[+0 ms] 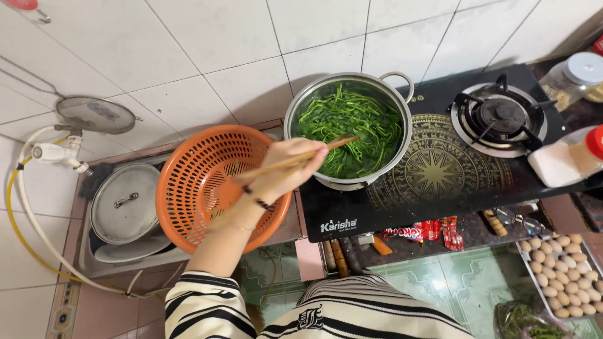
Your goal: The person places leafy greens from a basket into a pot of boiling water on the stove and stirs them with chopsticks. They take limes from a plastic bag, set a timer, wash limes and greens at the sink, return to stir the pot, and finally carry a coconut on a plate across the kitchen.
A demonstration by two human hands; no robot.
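My left hand (pixel 282 168) grips a pair of wooden chopsticks (pixel 339 143), with a dark bracelet on the wrist. The chopstick tips reach over the near rim of a steel pot (pixel 402 135) full of green leafy stems (pixel 352 129) in water. The pot stands on the left side of a black two-burner gas stove (pixel 433 172). Under my forearm an orange plastic colander (pixel 195 182) tilts toward the pot, with a few green bits inside. My right hand is out of view.
A steel lid (pixel 125 204) rests on stacked pans in the sink at left, below a tap and hose (pixel 53 152). The right burner (pixel 499 116) is bare. Jars (pixel 575 75) stand at right, and a tray of eggs (pixel 565 276) sits lower right.
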